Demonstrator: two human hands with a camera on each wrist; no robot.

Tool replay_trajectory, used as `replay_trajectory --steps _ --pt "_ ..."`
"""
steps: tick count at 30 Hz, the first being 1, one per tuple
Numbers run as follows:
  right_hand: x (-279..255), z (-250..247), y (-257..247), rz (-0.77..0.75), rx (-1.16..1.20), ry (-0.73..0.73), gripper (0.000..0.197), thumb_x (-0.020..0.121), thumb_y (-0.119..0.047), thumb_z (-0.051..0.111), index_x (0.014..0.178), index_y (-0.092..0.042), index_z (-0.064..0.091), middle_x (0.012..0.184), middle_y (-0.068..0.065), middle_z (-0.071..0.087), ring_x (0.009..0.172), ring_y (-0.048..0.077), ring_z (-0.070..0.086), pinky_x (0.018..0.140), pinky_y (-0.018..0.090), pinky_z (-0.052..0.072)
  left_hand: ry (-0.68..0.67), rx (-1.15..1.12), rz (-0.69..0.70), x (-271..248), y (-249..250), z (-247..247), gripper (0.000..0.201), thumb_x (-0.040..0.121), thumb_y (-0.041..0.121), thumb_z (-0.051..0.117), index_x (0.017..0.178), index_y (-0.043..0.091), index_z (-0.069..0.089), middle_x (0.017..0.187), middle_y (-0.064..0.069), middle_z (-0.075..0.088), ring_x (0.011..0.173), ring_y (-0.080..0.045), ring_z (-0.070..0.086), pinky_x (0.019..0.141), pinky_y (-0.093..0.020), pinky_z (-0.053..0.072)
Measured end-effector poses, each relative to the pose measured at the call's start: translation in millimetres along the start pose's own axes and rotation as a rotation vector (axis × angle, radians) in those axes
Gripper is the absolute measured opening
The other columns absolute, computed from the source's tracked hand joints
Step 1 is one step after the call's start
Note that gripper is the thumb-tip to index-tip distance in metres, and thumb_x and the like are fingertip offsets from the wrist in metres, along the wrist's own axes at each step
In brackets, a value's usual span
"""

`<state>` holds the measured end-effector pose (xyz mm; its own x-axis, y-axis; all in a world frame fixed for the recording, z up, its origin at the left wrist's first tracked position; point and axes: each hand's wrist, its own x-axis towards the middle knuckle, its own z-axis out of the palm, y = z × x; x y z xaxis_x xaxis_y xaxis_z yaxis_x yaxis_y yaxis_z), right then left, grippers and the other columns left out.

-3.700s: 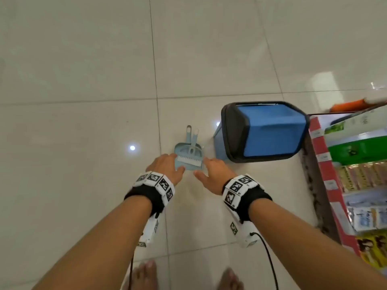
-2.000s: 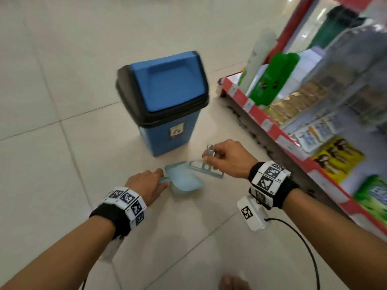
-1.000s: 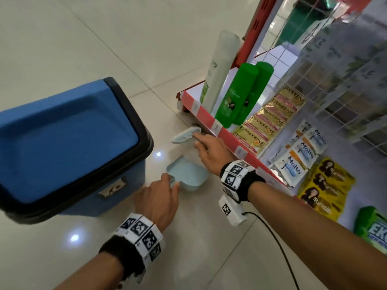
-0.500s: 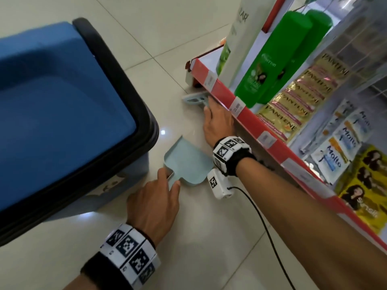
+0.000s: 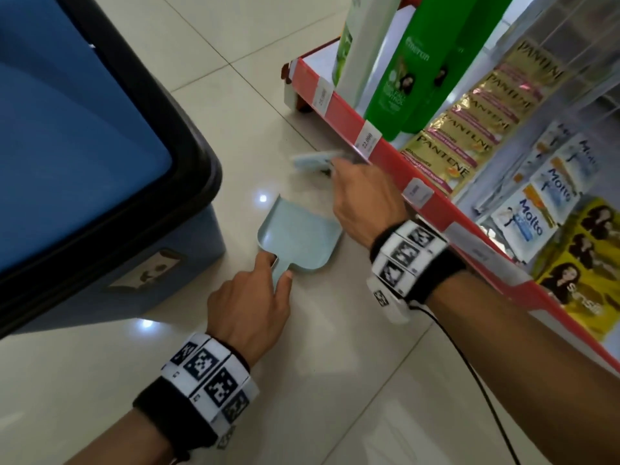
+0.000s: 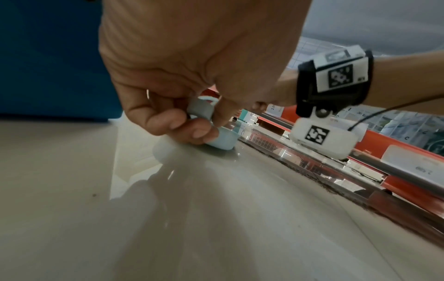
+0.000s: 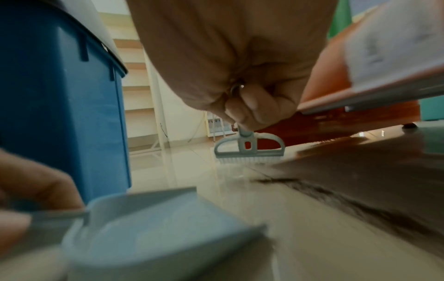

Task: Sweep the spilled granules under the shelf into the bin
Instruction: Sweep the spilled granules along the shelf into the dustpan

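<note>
1. Nearest, left hand (image 5: 248,307) curled round the handle of the pale blue dustpan (image 5: 298,241), thumb and fingers pinching it, pan flat on the floor tiles (image 5: 318,380) just ahead of the knuckles.
2. Just beyond and to the right of that hand, right hand (image 5: 365,199) clamped on the stem of the small brush (image 7: 250,150); drawn back from the shelf's far corner since half a second ago, brush head now nearer the pan's mouth, bristles on the floor.
3. Likely meaning: first stroke begun, yet pan looks bare, nothing gathered.
4. Beside the right hand, under the red shelf edge (image 5: 385,152): dark granules (image 7: 331,197) in a strip along the floor, running back past the wrist.
5. Beyond the left hand: blue bin (image 5: 84,146), lid down.
</note>
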<state>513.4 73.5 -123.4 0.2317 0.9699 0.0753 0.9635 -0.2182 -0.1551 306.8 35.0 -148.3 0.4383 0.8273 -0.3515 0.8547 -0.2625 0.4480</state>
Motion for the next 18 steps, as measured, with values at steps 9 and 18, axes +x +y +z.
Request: replay_trajectory --steps 9,18 --pt "86 7 -42 -0.172 -0.123 -0.179 0.029 0.098 -0.007 0.037 0.114 -0.01 0.061 0.105 0.011 0.068 0.091 0.029 0.064 0.067 0.033 0.04 -0.019 -0.098 -0.018 -8 5 1 0.04 0.098 0.049 0.036 0.131 0.027 0.041 0.084 -0.003 0.069 0.082 -0.028 0.066 0.079 -0.043 0.053" --pt "19 -29 5 -0.154 -0.087 -0.309 0.016 0.097 -0.012 0.045 0.092 -0.01 0.06 0.08 0.01 0.057 0.069 0.03 0.056 0.059 0.037 0.046 -0.001 -0.171 -0.045 -7 -2 4 0.033 0.098 0.049 0.038 0.125 0.031 0.042 0.087 0.002 0.068 0.085 -0.026 0.065 0.079 -0.041 0.052"
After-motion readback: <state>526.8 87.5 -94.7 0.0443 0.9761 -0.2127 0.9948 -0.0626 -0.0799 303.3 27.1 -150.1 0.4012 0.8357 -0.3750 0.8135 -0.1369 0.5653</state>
